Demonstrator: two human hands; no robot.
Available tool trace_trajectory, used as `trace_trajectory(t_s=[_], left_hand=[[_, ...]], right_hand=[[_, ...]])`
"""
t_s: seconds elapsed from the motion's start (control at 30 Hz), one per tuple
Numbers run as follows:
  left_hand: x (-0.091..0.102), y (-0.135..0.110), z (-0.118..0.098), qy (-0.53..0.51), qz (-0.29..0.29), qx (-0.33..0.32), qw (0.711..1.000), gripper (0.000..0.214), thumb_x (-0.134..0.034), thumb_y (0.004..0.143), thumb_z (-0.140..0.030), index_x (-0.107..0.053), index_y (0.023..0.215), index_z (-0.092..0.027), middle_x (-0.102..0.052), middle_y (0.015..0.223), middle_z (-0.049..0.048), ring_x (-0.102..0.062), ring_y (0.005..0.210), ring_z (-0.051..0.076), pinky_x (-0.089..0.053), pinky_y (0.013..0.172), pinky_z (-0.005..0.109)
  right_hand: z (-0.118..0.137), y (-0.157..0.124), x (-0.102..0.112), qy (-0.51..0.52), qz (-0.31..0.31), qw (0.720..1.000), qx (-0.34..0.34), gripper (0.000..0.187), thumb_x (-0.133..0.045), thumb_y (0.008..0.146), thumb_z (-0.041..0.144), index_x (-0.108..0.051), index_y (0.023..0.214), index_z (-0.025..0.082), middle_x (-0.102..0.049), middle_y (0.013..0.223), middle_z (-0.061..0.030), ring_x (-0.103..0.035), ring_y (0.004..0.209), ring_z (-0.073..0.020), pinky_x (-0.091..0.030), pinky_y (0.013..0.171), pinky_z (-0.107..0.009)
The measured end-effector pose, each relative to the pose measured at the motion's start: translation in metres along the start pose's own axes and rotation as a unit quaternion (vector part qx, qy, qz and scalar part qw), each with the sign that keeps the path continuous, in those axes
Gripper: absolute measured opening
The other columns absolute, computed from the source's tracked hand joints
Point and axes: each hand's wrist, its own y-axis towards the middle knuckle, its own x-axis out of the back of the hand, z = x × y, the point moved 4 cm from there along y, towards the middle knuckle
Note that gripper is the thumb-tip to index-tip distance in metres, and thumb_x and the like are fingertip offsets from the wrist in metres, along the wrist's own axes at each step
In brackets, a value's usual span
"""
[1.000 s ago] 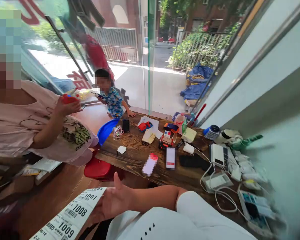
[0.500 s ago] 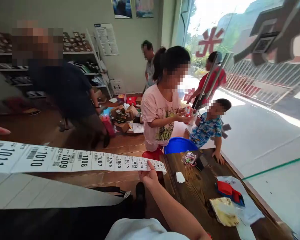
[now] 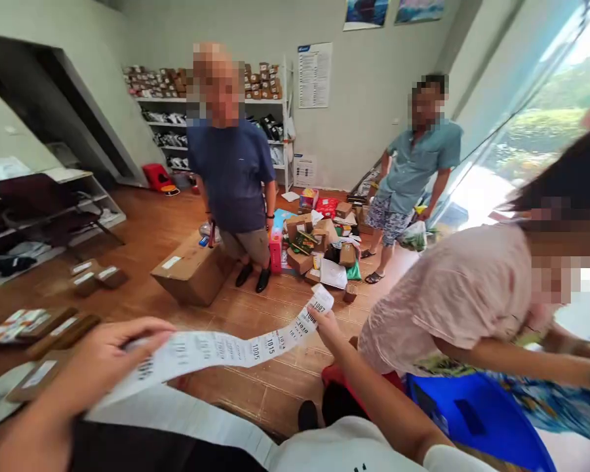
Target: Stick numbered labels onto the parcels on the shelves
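A long strip of white printed number labels [image 3: 231,350] stretches in front of me, with a sagging middle. Its near left part is pinched between the thumb and fingers of my left hand [image 3: 115,357]. Close to its far end, my right hand [image 3: 326,326] grips it between thumb and fingers. Numbers such as 1005 and 1015 face up. More of the strip, blank side showing, hangs in a fold below [image 3: 181,416] over my lap.
A person in a dark blue shirt [image 3: 231,170] stands beside a large carton [image 3: 191,265]. Parcels [image 3: 319,239] are heaped on the floor near a person in a green shirt [image 3: 425,154]. At right, a person in pink [image 3: 442,295] bends by a blue tub [image 3: 491,426]. Shelves [image 3: 164,100] hold packages.
My view has swung left, and my left hand has come fully into sight on the strip. The strip now sags and curves upward at its far end. The person in pink has bent over.
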Motion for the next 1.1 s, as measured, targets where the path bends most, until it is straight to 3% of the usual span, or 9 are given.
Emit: trace_trajectory(t_s=[0.1,0.2,0.27,0.4,0.53,0.67,0.87,0.97,1.1], left_hand=[[-0.017,0.047,0.035,0.130,0.076,-0.007,0.989,0.014,-0.073,0.074,-0.032,-0.076,0.084,-0.023,-0.073,0.085,0.0001,-0.065,0.080,0.020,-0.048,0.068,0.019],[-0.027,0.081,0.058,0.147,0.030,-0.032,0.988,0.017,-0.064,0.082,-0.035,-0.075,0.086,-0.024,-0.069,0.084,0.0027,-0.062,0.078,0.019,-0.047,0.071,0.023],[-0.025,0.110,0.074,0.142,-0.020,-0.023,0.989,0.024,-0.058,0.086,-0.039,-0.074,0.094,-0.023,-0.066,0.091,0.0041,-0.061,0.084,0.018,-0.047,0.074,0.025],[-0.008,0.193,0.118,0.024,-0.047,0.005,0.999,0.034,-0.059,0.085,-0.045,-0.072,0.104,-0.019,-0.067,0.105,0.0083,-0.061,0.100,0.021,-0.048,0.083,0.028],[0.032,0.284,0.178,-0.163,-0.055,0.071,0.983,0.038,-0.067,0.080,-0.043,-0.072,0.104,-0.014,-0.073,0.097,0.0092,-0.066,0.087,0.021,-0.051,0.079,0.031],[0.114,0.362,0.218,-0.241,-0.194,0.128,0.942,0.042,-0.075,0.071,-0.043,-0.073,0.098,-0.012,-0.075,0.089,0.0092,-0.067,0.069,0.018,-0.052,0.062,0.027],[0.283,0.456,0.249,-0.209,-0.383,0.108,0.893,0.042,-0.079,0.065,-0.045,-0.073,0.090,-0.011,-0.076,0.087,0.0093,-0.069,0.073,0.021,-0.055,0.068,0.030],[0.373,0.487,0.281,-0.178,-0.430,0.075,0.882,0.038,-0.076,0.071,-0.041,-0.073,0.094,-0.011,-0.075,0.091,0.0093,-0.070,0.080,0.021,-0.056,0.074,0.031],[0.502,0.532,0.337,-0.165,-0.437,0.047,0.883,0.038,-0.072,0.076,-0.040,-0.070,0.102,-0.012,-0.075,0.094,0.0095,-0.070,0.082,0.021,-0.056,0.073,0.030]], right_hand=[[0.004,0.054,-0.074,-0.065,0.075,0.995,0.001,0.036,-0.079,0.065,0.043,-0.068,0.085,0.015,-0.071,0.082,-0.0056,-0.065,0.074,-0.0200,-0.052,0.073,-0.034],[0.006,0.090,-0.152,-0.143,0.192,0.970,0.026,0.032,-0.076,0.071,0.040,-0.070,0.090,0.016,-0.072,0.088,-0.0063,-0.066,0.081,-0.0212,-0.052,0.077,-0.034],[0.005,0.105,-0.202,-0.232,0.304,0.920,0.089,0.024,-0.069,0.079,0.038,-0.070,0.091,0.017,-0.072,0.089,-0.0058,-0.066,0.082,-0.0206,-0.051,0.076,-0.033],[-0.006,0.142,-0.290,-0.343,0.494,0.769,0.215,0.017,-0.057,0.089,0.030,-0.069,0.096,0.020,-0.071,0.092,-0.0047,-0.066,0.084,-0.0186,-0.049,0.078,-0.030],[-0.038,0.214,-0.369,-0.351,0.600,0.682,0.226,0.019,-0.054,0.090,0.028,-0.067,0.102,0.020,-0.071,0.100,-0.0053,-0.066,0.091,-0.0196,-0.048,0.081,-0.029],[-0.081,0.302,-0.468,-0.309,0.690,0.630,0.176,0.026,-0.059,0.087,0.026,-0.066,0.111,0.020,-0.071,0.107,-0.0053,-0.066,0.097,-0.0211,-0.049,0.087,-0.031],[-0.158,0.403,-0.663,-0.252,0.736,0.618,0.112,0.027,-0.059,0.086,0.027,-0.067,0.111,0.017,-0.072,0.108,-0.0071,-0.068,0.095,-0.0227,-0.051,0.087,-0.035],[-0.202,0.431,-0.766,-0.220,0.766,0.591,0.122,0.025,-0.058,0.086,0.025,-0.069,0.108,0.019,-0.072,0.107,-0.0067,-0.068,0.098,-0.0230,-0.050,0.089,-0.036],[-0.262,0.466,-0.903,-0.204,0.775,0.575,0.164,0.030,-0.056,0.084,0.017,-0.068,0.112,0.021,-0.070,0.114,-0.0070,-0.065,0.105,-0.0240,-0.048,0.093,-0.036]])
